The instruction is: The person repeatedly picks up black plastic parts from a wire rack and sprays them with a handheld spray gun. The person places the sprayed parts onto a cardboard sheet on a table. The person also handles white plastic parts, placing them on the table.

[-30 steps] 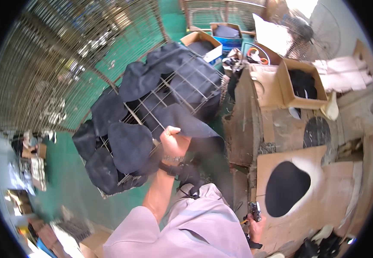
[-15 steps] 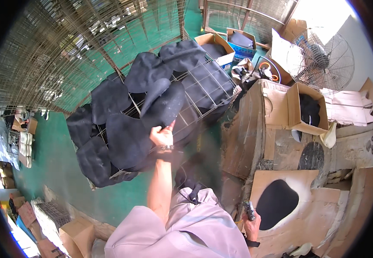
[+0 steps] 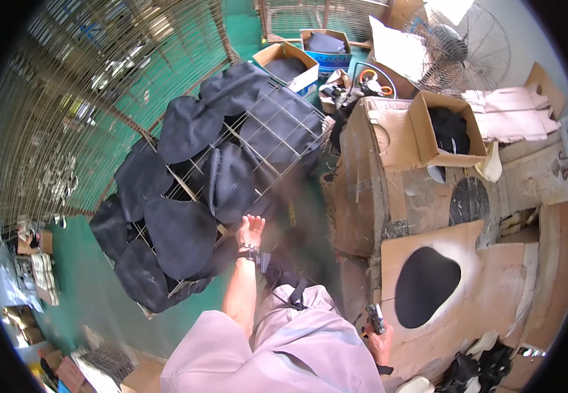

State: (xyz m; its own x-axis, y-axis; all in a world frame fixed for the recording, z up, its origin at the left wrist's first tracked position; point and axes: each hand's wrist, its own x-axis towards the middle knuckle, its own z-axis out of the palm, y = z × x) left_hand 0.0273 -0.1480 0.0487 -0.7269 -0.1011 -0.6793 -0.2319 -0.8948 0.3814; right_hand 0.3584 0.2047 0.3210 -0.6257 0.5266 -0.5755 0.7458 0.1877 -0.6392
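My left hand [image 3: 251, 230] is open, its fingers stretched out and holding nothing. Just beyond its fingertips lies a rounded black sheet piece [image 3: 233, 187], slightly folded along its left side, on a wire rack [image 3: 282, 128]. Several similar black pieces, among them a large one [image 3: 180, 236], cover the rest of the rack. Low on the right, my right hand [image 3: 379, 342] is closed around a grey and black spray gun [image 3: 376, 319], partly hidden by the fingers. Beside that hand, a flat black piece [image 3: 427, 287] rests on a cardboard sheet [image 3: 395, 262] with whitish residue around the piece.
A cardboard-covered bench [image 3: 362, 190] stands to the right, bearing an open box [image 3: 421, 131] of black pieces. Behind it is a wire-caged fan [image 3: 454, 46]. Orange-handled scissors [image 3: 377, 82] and boxes [image 3: 326, 56] sit at the back. Tall wire racks [image 3: 100, 98] fill the far left.
My left hand has let go of the black piece, which now lies on the rack, and its fingers have opened. The whole view has shifted somewhat. My right hand still holds the spray gun.
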